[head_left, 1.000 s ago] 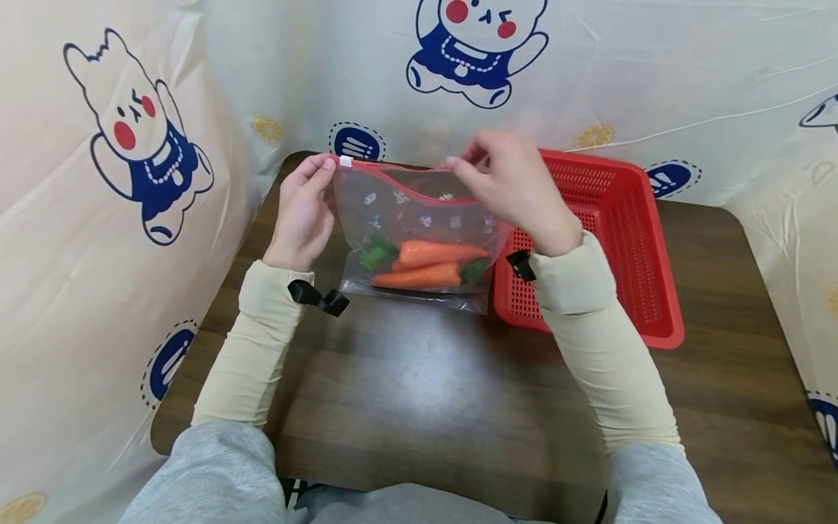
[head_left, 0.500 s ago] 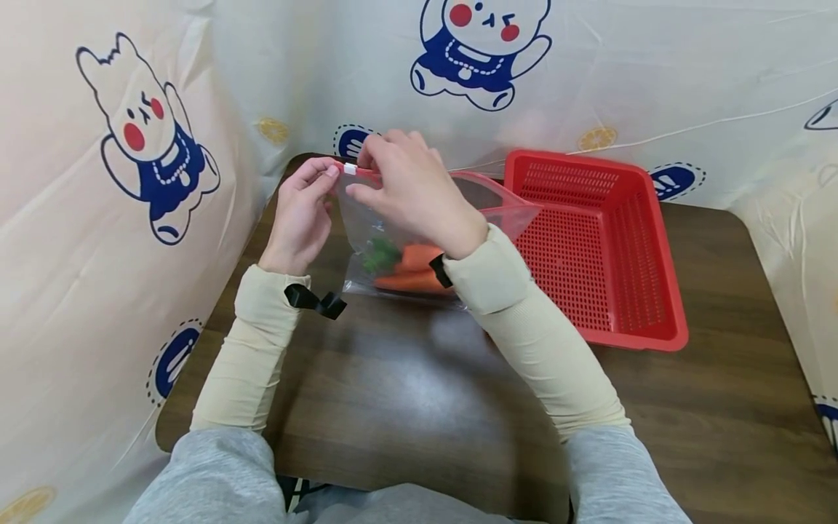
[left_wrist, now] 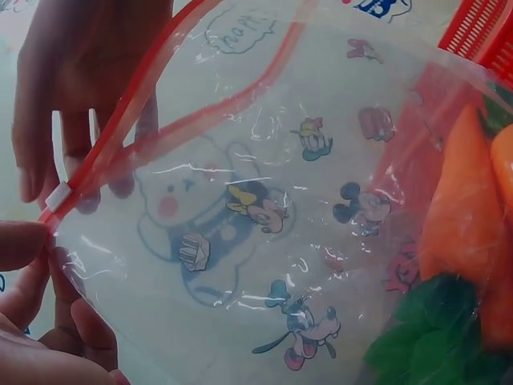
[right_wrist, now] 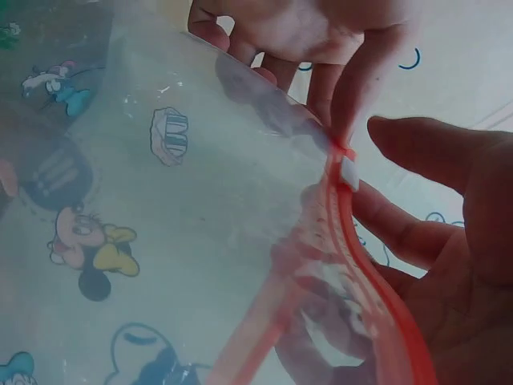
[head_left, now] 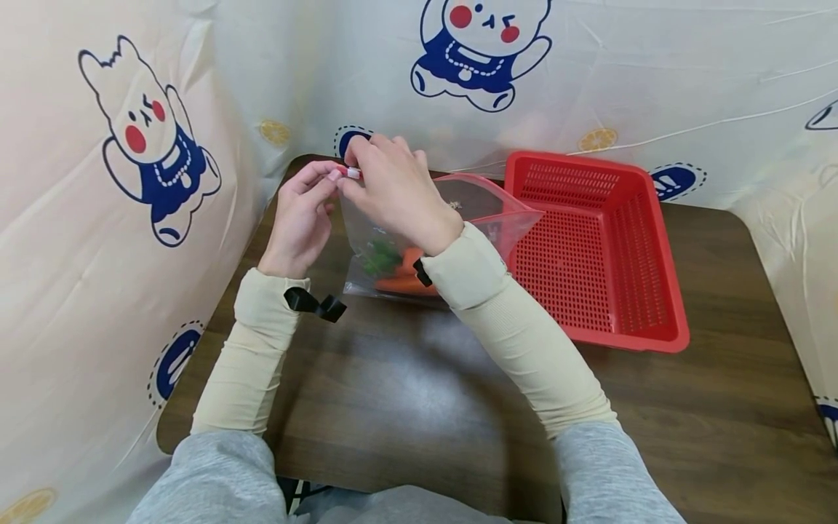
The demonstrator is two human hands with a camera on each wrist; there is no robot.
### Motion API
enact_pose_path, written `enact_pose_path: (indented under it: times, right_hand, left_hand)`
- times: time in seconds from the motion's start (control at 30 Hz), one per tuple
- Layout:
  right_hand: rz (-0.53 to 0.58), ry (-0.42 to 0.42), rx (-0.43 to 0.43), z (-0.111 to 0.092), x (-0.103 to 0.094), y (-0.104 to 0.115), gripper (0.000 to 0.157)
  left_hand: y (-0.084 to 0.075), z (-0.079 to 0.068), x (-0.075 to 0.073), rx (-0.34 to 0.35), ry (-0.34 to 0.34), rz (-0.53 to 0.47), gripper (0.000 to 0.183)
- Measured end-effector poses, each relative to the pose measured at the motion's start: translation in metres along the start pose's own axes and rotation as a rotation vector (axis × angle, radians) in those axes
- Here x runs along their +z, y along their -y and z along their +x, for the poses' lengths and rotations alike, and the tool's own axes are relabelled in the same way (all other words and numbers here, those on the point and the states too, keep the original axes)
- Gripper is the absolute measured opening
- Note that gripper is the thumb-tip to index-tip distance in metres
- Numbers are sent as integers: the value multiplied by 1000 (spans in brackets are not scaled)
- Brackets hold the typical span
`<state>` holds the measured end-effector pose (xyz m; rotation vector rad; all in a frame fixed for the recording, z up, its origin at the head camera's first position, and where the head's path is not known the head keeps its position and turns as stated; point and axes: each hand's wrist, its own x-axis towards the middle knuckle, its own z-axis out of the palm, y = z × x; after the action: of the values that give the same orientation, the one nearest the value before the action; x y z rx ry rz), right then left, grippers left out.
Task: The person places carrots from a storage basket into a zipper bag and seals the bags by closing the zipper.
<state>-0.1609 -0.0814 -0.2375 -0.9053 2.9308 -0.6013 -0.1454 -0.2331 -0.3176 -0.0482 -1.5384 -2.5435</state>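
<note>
A clear zip bag (head_left: 356, 225) with a red zip edge and printed cartoon figures stands at the back of the table. Orange carrots (head_left: 401, 285) and green leaves (left_wrist: 425, 337) show inside it. My left hand (head_left: 300, 218) pinches the bag's top left corner between thumb and fingers. Right beside that corner is the white slider (right_wrist: 349, 172). My right hand (head_left: 399, 193) reaches across the bag, thumb and fingers spread around the slider; in the right wrist view the thumb stands apart from it. The zip gapes open toward the right.
A red perforated plastic basket (head_left: 677, 336) stands right of the bag, on the brown wooden table (head_left: 419, 407). A pale curtain (head_left: 655, 65) with cartoon prints hangs behind and at the sides. Black straps (head_left: 316, 303) sit at the wrists.
My right hand has left the bag's right part and moved left to the slider. The bag's right end now hangs loose over the basket's edge. My left hand keeps its pinch.
</note>
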Motion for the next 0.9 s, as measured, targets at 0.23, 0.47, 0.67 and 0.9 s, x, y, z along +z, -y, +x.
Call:
enact_pose_path:
  times: [0.23, 0.47, 0.67, 0.9]
  right_hand:
    - [11, -2, 9, 2, 2, 0, 22]
    - [-22, -5, 16, 2, 2, -1, 20]
    - [-37, -12, 19, 3, 3, -2, 19]
    - [-49, -25, 13, 2, 4, -3, 18]
  left_hand:
    - [1, -2, 0, 0, -10, 29, 11]
    - [1, -3, 0, 0, -2, 49, 11]
    - [1, -3, 0, -6, 10, 45, 13]
    - [3, -3, 0, 4, 13, 55, 14]
